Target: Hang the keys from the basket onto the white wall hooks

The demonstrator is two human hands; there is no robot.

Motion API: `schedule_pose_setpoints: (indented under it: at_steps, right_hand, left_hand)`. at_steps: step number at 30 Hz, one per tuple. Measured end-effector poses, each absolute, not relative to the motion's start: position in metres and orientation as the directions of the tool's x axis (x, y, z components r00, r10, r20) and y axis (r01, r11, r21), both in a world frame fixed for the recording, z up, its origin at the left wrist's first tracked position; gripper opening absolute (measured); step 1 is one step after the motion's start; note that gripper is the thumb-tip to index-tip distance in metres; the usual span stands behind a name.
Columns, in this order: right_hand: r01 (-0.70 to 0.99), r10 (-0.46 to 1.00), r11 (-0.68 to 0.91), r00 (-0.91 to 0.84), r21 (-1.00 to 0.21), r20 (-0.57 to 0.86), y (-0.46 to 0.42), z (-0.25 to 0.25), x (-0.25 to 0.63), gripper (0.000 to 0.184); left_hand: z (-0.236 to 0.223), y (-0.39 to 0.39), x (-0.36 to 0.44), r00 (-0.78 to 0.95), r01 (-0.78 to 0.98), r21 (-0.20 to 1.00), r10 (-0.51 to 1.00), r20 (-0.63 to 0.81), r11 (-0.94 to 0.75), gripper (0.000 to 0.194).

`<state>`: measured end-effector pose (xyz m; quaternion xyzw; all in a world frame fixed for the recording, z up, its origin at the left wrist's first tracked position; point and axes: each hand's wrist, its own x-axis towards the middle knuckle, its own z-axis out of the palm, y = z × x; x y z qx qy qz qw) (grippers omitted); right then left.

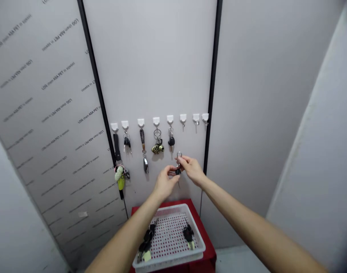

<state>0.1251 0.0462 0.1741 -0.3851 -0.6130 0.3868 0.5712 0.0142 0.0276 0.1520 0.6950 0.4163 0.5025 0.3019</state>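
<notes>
From afar I see a pale wall (153,57) behind the basket (170,260), red counter (210,250) under it, black keys (187,233) inside; above, my left hand (165,184) and right hand (193,171) pinch a keyring (178,171).

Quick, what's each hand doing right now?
Left hand: closed, holding a black-headed key.
Right hand: closed, pinching the key's metal ring.
</notes>
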Motion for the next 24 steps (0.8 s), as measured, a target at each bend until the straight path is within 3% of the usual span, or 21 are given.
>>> schedule_pose_setpoints:
  at_steps: [3,6,10,16,24]
  right_hand:
    - [-0.1,0.911,0.405,-0.043,-0.909,0.41,0.053,0.201,0.129,0.029]
    - [-0.151,0.899,0.435,0.019,-0.888,0.438,0.061,0.223,0.133,0.027]
    - [-0.159,0.885,0.466,0.106,-0.871,0.454,0.077,0.246,0.141,0.02]
    - [-0.157,0.91,0.415,0.098,-0.896,0.404,0.093,0.259,0.145,0.013]
    - [0.1,0.891,0.392,0.206,-0.914,0.405,0.106,0.256,0.147,0.016]
  left_hand:
    - [0.169,0.032,0.023,0.136,0.498,0.632,0.773,0.62,-0.594,0.015]
    - [0.182,0.037,0.025,0.178,0.627,0.476,0.708,0.683,-0.616,0.026]
    - [0.187,0.041,0.028,0.176,0.663,0.479,0.742,0.647,-0.575,0.036]
    - [0.188,0.041,0.031,0.216,0.69,0.437,0.74,0.637,-0.577,0.033]
    - [0.177,0.04,0.026,0.221,0.691,0.468,0.777,0.589,-0.551,0.032]
